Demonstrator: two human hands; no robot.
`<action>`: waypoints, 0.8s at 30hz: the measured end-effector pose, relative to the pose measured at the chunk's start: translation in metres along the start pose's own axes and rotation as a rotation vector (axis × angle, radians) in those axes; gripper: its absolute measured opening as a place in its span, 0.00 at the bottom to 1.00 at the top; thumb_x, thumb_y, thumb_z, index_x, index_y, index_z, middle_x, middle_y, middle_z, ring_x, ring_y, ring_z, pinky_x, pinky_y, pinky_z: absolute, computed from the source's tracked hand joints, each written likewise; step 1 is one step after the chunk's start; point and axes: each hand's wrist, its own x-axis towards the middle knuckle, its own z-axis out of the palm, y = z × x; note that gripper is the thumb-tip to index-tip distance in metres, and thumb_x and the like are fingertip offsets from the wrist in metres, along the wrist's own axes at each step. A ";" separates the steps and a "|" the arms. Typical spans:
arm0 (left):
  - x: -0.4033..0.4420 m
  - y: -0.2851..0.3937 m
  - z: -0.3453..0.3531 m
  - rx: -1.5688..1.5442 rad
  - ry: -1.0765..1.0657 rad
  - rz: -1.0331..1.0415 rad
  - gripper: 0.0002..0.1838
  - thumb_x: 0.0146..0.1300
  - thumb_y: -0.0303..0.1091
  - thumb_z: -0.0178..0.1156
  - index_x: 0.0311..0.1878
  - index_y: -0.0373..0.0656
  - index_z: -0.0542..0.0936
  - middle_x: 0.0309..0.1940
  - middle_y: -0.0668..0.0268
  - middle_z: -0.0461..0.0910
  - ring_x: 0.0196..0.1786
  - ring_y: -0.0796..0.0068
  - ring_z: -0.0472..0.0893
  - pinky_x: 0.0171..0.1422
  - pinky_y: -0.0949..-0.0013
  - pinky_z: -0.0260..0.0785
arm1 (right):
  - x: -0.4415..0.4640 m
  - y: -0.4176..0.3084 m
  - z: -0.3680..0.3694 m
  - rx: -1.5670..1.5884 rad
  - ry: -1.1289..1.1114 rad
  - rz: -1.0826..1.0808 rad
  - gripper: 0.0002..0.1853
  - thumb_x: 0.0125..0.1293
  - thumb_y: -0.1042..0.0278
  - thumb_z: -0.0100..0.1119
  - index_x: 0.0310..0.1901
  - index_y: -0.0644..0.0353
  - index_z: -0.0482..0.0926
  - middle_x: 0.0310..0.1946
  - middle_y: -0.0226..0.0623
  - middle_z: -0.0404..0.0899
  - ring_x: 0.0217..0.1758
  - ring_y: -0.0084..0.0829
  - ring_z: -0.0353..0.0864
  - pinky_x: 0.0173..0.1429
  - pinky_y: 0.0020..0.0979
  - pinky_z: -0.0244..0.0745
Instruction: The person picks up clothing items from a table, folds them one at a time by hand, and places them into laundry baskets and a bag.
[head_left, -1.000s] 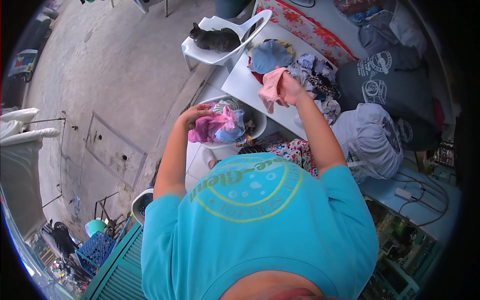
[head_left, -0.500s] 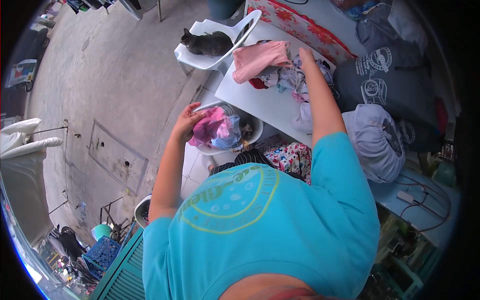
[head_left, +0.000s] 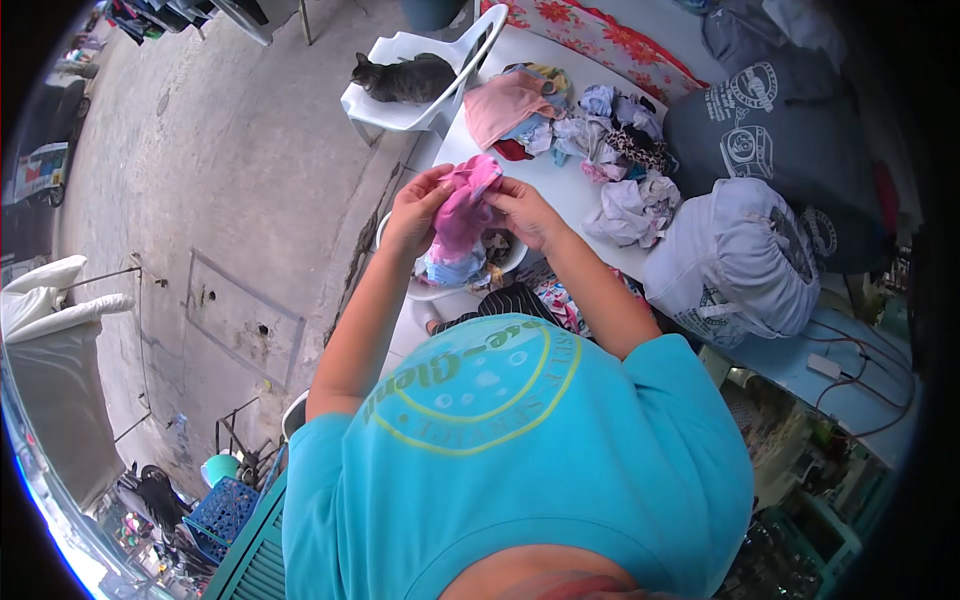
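Note:
A pink garment [head_left: 463,215] hangs between my two hands over the white basin [head_left: 520,258]. My left hand [head_left: 416,212] pinches its left edge and my right hand [head_left: 527,213] grips its upper right side. Beneath it, a light blue cloth [head_left: 455,272] and other clothes lie in the basin. Beyond my hands, on the white table [head_left: 545,187], lies a peach garment [head_left: 505,108] on top of other pieces. Right of it is a crumpled pile of mixed clothes [head_left: 590,137]. The exact kind of the pink garment cannot be made out.
A cat [head_left: 405,78] lies on a white plastic chair [head_left: 440,52] beyond the basin. At the right, a tied pale laundry bag [head_left: 740,265] and a large dark bag [head_left: 770,150] stand close to my right arm. Concrete ground [head_left: 240,160] stretches left.
My right hand has left the clothes pile and come to the pink garment. My left hand has lifted that garment up from the basin, and both hands now hold it.

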 end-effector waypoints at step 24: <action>-0.048 0.041 -0.028 0.272 -0.210 -0.111 0.13 0.58 0.34 0.64 0.44 0.40 0.76 0.33 0.67 0.79 0.39 0.76 0.79 0.44 0.75 0.71 | -0.029 -0.038 0.055 0.026 0.054 -0.127 0.11 0.70 0.65 0.47 0.45 0.59 0.77 0.39 0.29 0.80 0.43 0.21 0.79 0.50 0.26 0.74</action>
